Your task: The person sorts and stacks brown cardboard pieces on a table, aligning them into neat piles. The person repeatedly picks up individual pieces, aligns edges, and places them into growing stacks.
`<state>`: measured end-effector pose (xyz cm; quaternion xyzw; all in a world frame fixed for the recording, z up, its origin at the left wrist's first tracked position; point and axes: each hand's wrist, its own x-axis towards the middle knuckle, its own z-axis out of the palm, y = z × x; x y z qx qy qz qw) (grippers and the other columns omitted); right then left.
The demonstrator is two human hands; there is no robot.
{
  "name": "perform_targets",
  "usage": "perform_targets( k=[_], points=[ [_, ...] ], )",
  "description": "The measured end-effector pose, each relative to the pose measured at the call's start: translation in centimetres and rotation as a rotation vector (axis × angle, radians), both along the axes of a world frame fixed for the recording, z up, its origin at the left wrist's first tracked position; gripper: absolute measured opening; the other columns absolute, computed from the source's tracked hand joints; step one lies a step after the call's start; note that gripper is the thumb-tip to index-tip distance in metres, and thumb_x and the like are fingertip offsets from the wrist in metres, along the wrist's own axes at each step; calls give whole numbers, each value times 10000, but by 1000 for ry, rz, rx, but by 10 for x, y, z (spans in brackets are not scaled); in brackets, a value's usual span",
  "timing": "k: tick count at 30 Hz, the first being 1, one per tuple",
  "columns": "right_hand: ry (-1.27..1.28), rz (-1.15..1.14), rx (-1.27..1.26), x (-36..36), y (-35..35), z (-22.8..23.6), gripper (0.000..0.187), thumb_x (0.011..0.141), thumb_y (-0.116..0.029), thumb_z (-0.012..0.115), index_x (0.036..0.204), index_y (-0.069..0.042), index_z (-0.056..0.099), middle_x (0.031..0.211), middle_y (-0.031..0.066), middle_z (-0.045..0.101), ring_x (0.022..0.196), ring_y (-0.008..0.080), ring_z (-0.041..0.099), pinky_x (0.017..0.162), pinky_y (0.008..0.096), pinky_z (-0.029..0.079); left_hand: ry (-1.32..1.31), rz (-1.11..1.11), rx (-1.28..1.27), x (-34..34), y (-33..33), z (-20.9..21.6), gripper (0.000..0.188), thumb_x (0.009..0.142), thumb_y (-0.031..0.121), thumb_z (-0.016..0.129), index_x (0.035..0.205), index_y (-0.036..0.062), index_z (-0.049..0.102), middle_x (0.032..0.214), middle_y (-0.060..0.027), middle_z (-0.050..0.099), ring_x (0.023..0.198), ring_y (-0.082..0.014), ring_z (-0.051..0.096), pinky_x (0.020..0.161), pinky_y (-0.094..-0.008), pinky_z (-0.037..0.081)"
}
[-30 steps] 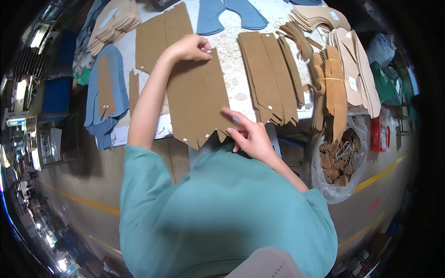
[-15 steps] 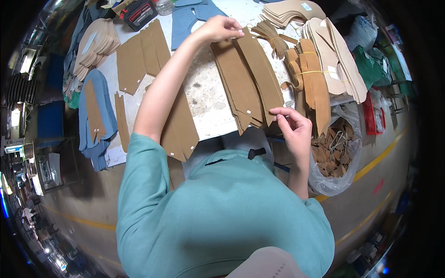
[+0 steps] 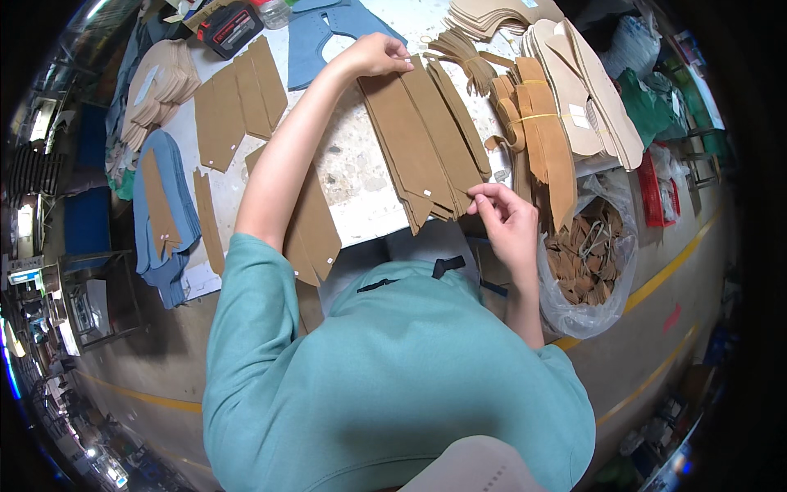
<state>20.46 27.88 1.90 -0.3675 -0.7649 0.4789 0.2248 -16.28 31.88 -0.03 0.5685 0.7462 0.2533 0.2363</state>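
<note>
A long brown strip [image 3: 441, 131], leather-like, lies against a stack of similar brown panels [image 3: 395, 131] with pointed near ends and small white stickers. At its far end, my left hand [image 3: 377, 57] pinches the strip between thumb and fingers. My right hand [image 3: 507, 220] has thumb and forefinger closed on its near corner, by the table's front edge. Just right of it lies a narrow pile of brown strips [image 3: 461, 119]. More brown panels [image 3: 310, 221] lie beneath and beside my left forearm.
Left on the white table [image 3: 352, 164] are brown panels [image 3: 238, 102], blue stacked pieces [image 3: 170, 205] and beige stacked pieces [image 3: 161, 86]. Banded brown strips [image 3: 541, 123] and beige pieces [image 3: 566, 90] lie right. A clear plastic bag of brown scraps [image 3: 590, 254] hangs beside the table's right end.
Both hands have shifted slightly left with the strip. The gap between it and the stack on its left has closed, and a narrow strip pile now shows on its right.
</note>
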Motion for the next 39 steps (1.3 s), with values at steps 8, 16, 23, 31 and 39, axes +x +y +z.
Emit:
perform_targets(
  k=[8, 16, 23, 31, 39],
  points=[
    [-87, 25, 241, -3, 3, 25, 123, 925, -130, 648, 1005, -65, 715, 565, 17, 576, 535, 42, 542, 510, 239, 417, 394, 100, 270, 26, -23, 28, 309, 801, 332, 777, 994, 101, 706, 861, -31, 691, 780, -168, 642, 728, -313, 519],
    [-115, 22, 772, -98, 68, 5, 361, 828, -100, 683, 1179, -39, 625, 932, 197, 670, 858, 368, 660, 778, 453, 526, 191, 8, 381, 83, -130, 81, 186, 861, 210, 714, 951, 48, 693, 856, -67, 687, 776, -182, 641, 726, -317, 517],
    [-189, 97, 805, -107, 72, -11, 339, 785, -75, 680, 1119, -26, 644, 1021, 208, 684, 926, 370, 671, 831, 464, 539, 144, 439, 238, 73, -261, 76, 150, 895, 149, 675, 996, 40, 696, 827, -42, 683, 732, -96, 655, 667, -266, 505],
    [89, 212, 561, -93, 35, 25, 366, 902, -112, 660, 1265, -83, 628, 980, 126, 682, 859, 215, 678, 788, 323, 534, -353, 883, 50, 101, -357, 36, 206, 999, 127, 544, 1171, 30, 605, 970, -70, 644, 762, -119, 695, 633, -212, 554],
    [-85, 668, -471, -76, -82, -1, 502, 948, -100, 618, 1429, -104, 476, 793, 105, 717, 806, 121, 702, 761, 264, 530, -649, 1055, 479, 162, -342, 1, 502, 933, 63, 649, 1380, -35, 443, 1060, -130, 634, 822, -169, 687, 708, -262, 581]
  ],
)
